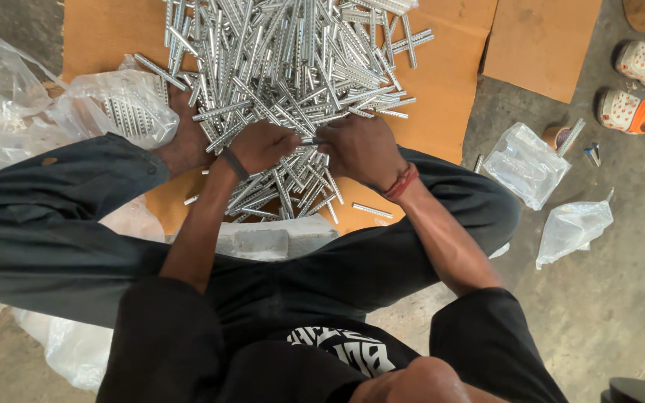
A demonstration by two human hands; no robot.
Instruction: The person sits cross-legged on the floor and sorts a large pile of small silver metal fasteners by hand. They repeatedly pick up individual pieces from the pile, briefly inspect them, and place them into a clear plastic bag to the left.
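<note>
Both hands, the left hand (263,147) and right hand (358,149), are closed around notched metal strips (293,67) at the near edge of the pile on brown cardboard (442,82). A clear plastic bag (125,108) holding more strips lies just left of the left hand; two crumpled clear bags (525,164) lie well right of the right hand.

plastic bags (525,163), sandals (625,110), cardboard (543,45)

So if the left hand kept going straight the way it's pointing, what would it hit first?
Probably the right hand: the left hand points across at it, nearly touching, over the pile of metal strips. Depth is unclear.
</note>
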